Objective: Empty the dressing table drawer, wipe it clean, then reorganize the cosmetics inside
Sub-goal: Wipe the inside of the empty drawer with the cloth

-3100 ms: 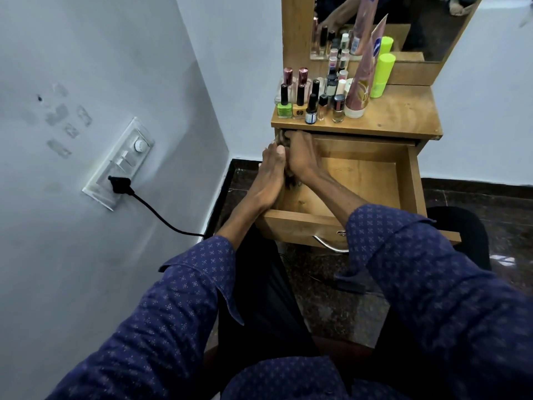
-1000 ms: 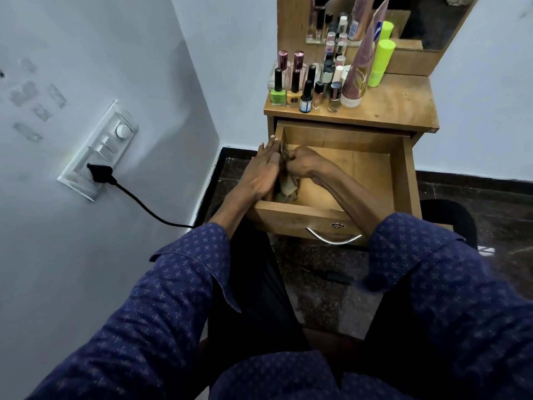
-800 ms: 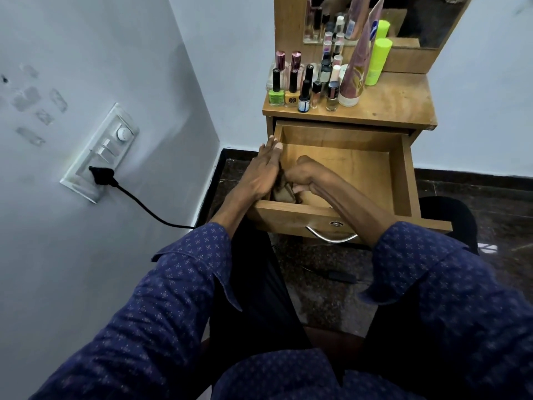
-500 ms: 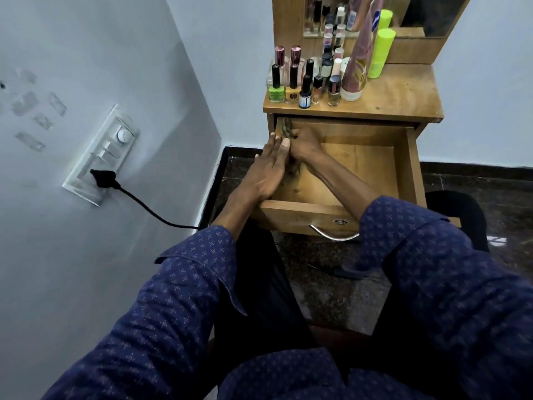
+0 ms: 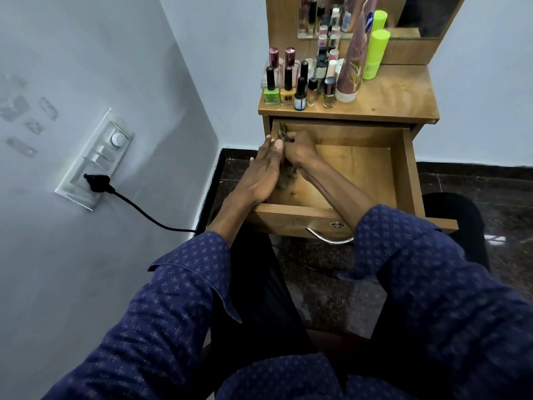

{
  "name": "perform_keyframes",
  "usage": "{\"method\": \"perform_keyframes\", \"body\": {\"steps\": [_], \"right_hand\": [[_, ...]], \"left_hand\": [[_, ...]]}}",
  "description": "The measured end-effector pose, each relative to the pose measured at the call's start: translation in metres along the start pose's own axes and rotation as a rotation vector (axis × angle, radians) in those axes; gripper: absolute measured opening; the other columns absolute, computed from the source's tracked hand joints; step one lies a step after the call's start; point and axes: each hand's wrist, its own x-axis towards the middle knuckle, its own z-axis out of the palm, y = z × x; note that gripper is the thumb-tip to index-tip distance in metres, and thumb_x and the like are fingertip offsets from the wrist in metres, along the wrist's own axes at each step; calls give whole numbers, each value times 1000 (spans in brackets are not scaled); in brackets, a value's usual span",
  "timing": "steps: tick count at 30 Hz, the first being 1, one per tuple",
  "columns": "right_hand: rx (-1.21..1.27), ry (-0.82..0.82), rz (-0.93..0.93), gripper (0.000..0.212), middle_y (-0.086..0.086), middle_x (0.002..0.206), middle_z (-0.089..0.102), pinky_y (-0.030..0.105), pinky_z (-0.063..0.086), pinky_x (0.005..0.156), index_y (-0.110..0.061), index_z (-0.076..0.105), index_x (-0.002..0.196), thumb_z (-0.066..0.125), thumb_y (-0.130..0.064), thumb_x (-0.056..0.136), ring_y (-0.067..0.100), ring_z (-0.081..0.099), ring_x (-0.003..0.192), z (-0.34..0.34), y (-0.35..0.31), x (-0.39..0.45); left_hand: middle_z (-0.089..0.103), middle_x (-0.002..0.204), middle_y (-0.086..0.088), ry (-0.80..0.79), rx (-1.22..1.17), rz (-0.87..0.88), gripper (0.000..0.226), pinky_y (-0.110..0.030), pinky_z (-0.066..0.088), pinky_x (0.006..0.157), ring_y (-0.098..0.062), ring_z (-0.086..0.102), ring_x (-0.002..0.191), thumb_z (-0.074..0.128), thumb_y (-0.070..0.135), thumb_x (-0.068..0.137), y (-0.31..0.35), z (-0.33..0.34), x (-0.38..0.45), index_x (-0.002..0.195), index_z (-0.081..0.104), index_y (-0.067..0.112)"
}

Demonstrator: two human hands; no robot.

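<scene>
hands meet at the back left corner of an open wooden drawer (image 5: 406,174). left hand (image 5: 261,176) lies flat, fingers straight, along the drawer's left wall. right hand (image 5: 298,150) is curled tight around a dark crumpled cloth (image 5: 288,177), pressing it against that wall. the drawer's bare floor holds nothing else. above it, on the dressing table top (image 5: 398,96), nail polish bottles (image 5: 288,85), a tall pink tube (image 5: 353,67) and a lime green bottle (image 5: 375,53) cluster on the left before a mirror (image 5: 424,13). grey walls; a switch panel (image 5: 95,158) with a black plug (image 5: 96,181); dark speckled floor (image 5: 317,298).
</scene>
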Motion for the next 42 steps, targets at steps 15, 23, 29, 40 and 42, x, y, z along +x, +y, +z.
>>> {"method": "perform_keyframes", "body": {"steps": [15,23,29,40,42], "right_hand": [[-986,148,-775,41,10,148,54,50,56,91,-10,55,144,49,-10,103,28,46,133,8,4,8],[-1253,309,-492,65,19,166,31,40,59,68,-2,27,161,53,0,102,32,73,97,-25,24,-8],[-1339,428,-399,21,18,116,67,37,54,66,-1,70,116,53,-2,103,29,72,94,-56,12,-6],[-1112,352,-664,52,13,145,58,42,59,86,-7,50,149,48,5,99,32,66,118,-29,19,0],[-1086,417,-573,40,18,128,67,39,56,78,-3,63,133,51,9,97,33,68,111,-54,26,-4]], "left_hand": [[9,176,-3,20,-10,-8,69,-50,2,132,-20,2,163,10,60,110,-6,0,5,169,12,23],[-16,175,3,-45,226,54,71,-43,-9,128,-17,-19,160,22,54,112,-27,7,24,168,-5,19],[-28,172,-8,-82,407,67,93,-49,-3,132,-26,-22,160,53,21,106,-24,9,32,165,-18,9],[-30,170,-13,-40,529,74,103,-53,-1,131,-31,-22,160,59,15,97,-19,17,41,163,-20,5],[-31,170,-12,-37,532,82,104,-53,-2,131,-31,-23,159,60,21,99,-19,17,43,163,-21,6]]}}
